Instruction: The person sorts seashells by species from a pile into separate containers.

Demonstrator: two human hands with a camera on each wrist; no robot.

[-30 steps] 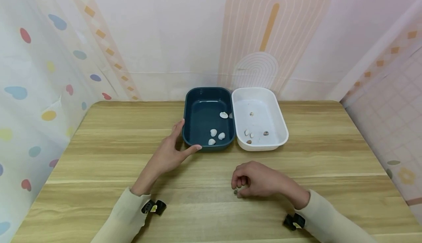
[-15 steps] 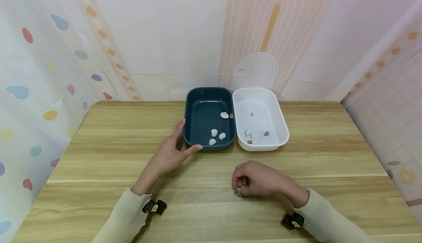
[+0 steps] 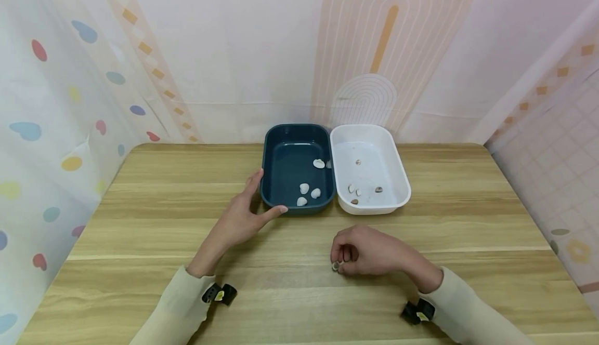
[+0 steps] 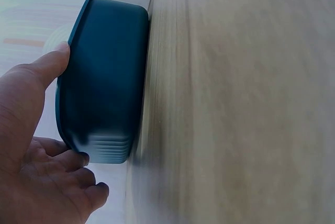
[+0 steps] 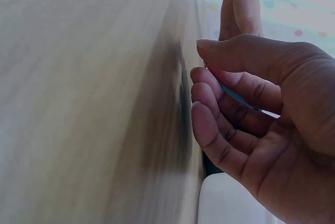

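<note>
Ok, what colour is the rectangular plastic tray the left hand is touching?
Dark teal rectangular plastic tray, touched by the left hand; head view shows it best.

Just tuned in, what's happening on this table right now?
A person sits at a wooden table with two trays side by side at the far edge. The left hand rests against the near left corner of the dark teal tray, which holds four pale shells. The right hand pinches a small shell at its fingertips, low over the table in front of the trays. The white tray holds a few smaller, partly brownish shells.
</note>
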